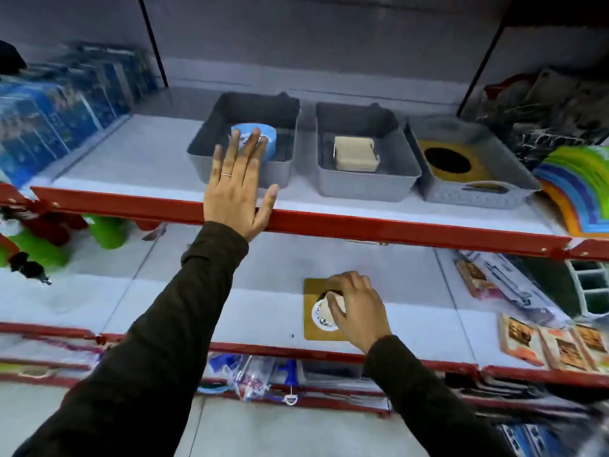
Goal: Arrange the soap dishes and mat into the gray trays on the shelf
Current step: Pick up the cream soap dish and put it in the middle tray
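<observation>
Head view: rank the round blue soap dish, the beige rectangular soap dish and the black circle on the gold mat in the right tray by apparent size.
1. Black circle on the gold mat
2. Round blue soap dish, partly hidden by the left hand
3. Beige rectangular soap dish
The first two look alike, so their order is unsure.

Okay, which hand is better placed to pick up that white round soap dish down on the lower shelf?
The right hand: its fingers already curl around the white soap dish on the tan mat. The left hand is spread open up at the left gray tray.
</observation>
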A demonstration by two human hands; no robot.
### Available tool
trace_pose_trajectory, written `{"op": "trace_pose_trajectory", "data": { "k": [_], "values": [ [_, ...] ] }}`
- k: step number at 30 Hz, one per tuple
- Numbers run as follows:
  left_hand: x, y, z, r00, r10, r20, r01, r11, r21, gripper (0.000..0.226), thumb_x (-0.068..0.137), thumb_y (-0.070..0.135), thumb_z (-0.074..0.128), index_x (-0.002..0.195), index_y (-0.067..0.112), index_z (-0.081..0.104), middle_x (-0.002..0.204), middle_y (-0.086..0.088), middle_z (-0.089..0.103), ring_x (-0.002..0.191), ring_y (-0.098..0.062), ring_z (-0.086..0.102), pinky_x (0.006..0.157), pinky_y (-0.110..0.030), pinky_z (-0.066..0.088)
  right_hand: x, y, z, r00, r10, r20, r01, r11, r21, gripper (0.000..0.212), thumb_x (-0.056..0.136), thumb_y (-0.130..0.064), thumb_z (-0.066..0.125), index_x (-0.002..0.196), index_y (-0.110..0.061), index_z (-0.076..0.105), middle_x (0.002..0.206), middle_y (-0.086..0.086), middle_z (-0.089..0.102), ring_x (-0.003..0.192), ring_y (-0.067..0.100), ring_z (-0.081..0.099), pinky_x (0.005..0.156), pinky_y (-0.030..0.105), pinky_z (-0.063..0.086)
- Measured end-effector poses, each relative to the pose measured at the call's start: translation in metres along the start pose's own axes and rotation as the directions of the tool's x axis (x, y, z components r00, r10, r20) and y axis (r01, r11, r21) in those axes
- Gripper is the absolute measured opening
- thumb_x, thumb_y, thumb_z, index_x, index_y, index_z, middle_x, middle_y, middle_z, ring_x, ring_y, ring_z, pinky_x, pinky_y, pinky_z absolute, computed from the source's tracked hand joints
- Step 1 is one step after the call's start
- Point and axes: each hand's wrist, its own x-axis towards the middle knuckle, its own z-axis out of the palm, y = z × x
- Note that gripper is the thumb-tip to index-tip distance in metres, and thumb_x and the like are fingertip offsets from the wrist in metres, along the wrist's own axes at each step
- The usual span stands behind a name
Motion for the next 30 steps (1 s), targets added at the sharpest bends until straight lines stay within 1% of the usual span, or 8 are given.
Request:
{"op": "trace_pose_trajectory", "data": {
  "k": [4,8,14,18,21,24,26,30],
  "values": [
    [0.0,-0.001,0.008,0.99,-0.025,-0.135,0.027,1.0,0.01,0.07,0.094,0.048,0.02,0.153,0.01,0.022,0.161,-0.011,0.025,0.149,-0.035,0.019,0.122,-0.035,-0.01,0.022,0.027,0.034,0.906,0.222,0.361,-0.187,0.974,-0.13,0.052,0.087,-0.035,0.057,0.134,-0.018,0.046,0.139,0.009,0.049,0.128,0.031,0.045,0.101,0.041,0.046],
    [0.0,-0.002,0.011,0.988,-0.003,-0.158,0.006,1.0,0.021,0.069,0.093,0.043,0.026,0.152,0.007,0.026,0.159,-0.014,0.028,0.148,-0.037,0.022,0.123,-0.045,0.006,0.033,0.04,0.053,0.808,0.262,0.528,-0.19,0.964,-0.188,0.069,0.086,-0.04,0.062,0.145,-0.021,0.033,0.149,0.007,0.041,0.136,0.03,0.039,0.11,0.044,0.038],
    [0.001,-0.001,0.011,0.986,-0.013,-0.165,0.018,0.999,0.027,0.069,0.092,0.041,0.029,0.152,0.007,0.027,0.159,-0.014,0.03,0.148,-0.039,0.022,0.122,-0.047,0.008,0.041,0.054,0.063,0.807,0.28,0.52,-0.265,0.958,-0.105,0.072,0.073,-0.045,0.073,0.136,-0.023,0.046,0.133,0.008,0.055,0.126,0.03,0.048,0.104,0.042,0.046],
    [0.002,0.001,0.009,0.989,-0.033,-0.143,0.039,0.999,0.034,0.069,0.091,0.041,0.032,0.152,0.009,0.026,0.16,-0.013,0.027,0.149,-0.037,0.02,0.123,-0.047,0.008,0.04,0.052,0.053,0.867,0.309,0.392,-0.365,0.928,0.076,0.031,0.086,-0.028,0.062,0.117,-0.026,0.064,0.121,0.003,0.068,0.11,0.026,0.061,0.091,0.035,0.054],
    [0.002,0.002,0.007,0.991,-0.042,-0.128,0.044,0.999,0.014,0.069,0.092,0.04,0.034,0.153,0.009,0.026,0.161,-0.012,0.026,0.15,-0.035,0.019,0.123,-0.044,0.006,0.028,0.043,0.03,0.896,0.332,0.294,-0.43,0.813,0.392,0.018,0.087,-0.018,0.063,0.103,-0.022,0.069,0.106,-0.002,0.073,0.1,0.021,0.067,0.082,0.033,0.057],
    [0.001,0.001,0.007,0.993,-0.035,-0.114,0.035,0.999,0.003,0.068,0.093,0.038,0.035,0.153,0.009,0.024,0.161,-0.011,0.025,0.15,-0.034,0.018,0.123,-0.043,0.004,0.01,0.027,-0.01,0.899,0.344,0.272,-0.427,0.545,0.721,0.018,0.085,-0.008,0.067,0.103,-0.011,0.071,0.093,-0.003,0.072,0.091,0.024,0.067,0.06,0.029,0.056],
    [0.001,0.002,0.004,0.995,-0.037,-0.095,0.036,0.999,-0.009,0.068,0.093,0.038,0.034,0.153,0.009,0.023,0.162,-0.01,0.023,0.151,-0.033,0.016,0.124,-0.042,0.004,0.0,0.016,-0.042,0.904,0.343,0.257,-0.388,0.403,0.829,0.021,0.084,-0.008,0.07,0.105,-0.011,0.071,0.096,0.003,0.074,0.087,0.03,0.07,0.051,0.031,0.056],
    [0.0,0.003,-0.002,0.997,-0.054,-0.057,0.053,0.999,-0.014,0.068,0.094,0.038,0.033,0.154,0.01,0.02,0.163,-0.009,0.02,0.152,-0.03,0.012,0.124,-0.038,-0.001,-0.008,0.0,-0.103,0.935,0.317,0.161,-0.248,0.256,0.934,0.026,0.081,-0.007,0.074,0.107,-0.011,0.072,0.104,0.011,0.075,0.078,0.026,0.072,0.051,0.029,0.057]
  ]
}}
